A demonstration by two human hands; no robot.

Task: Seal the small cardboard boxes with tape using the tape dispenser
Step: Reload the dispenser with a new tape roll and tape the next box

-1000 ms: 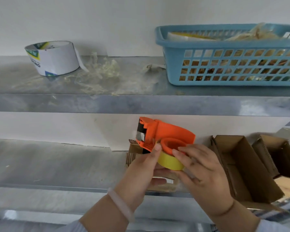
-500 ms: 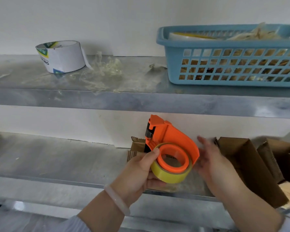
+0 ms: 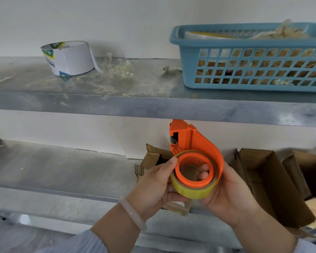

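We record a white wall behind two grey metal shelves: an upper shelf and a lower shelf.

One blue plastic basket sits on the upper shelf at the right, filled with pale crumpled material we cannot identify.

We count three open cardboard boxes on the lower shelf: two at the right and one partly hidden behind the hands.

One orange tape dispenser is held upright in the air in front of the lower shelf, loaded with one yellowish tape roll.

The left hand grips the roll, thumb on its rim. The right hand cups the dispenser's back, its fingers showing through the core.

One white tape roll sits at the upper shelf's left, with one tangle of clear tape scraps just beside it.

One pale bracelet circles the left wrist.
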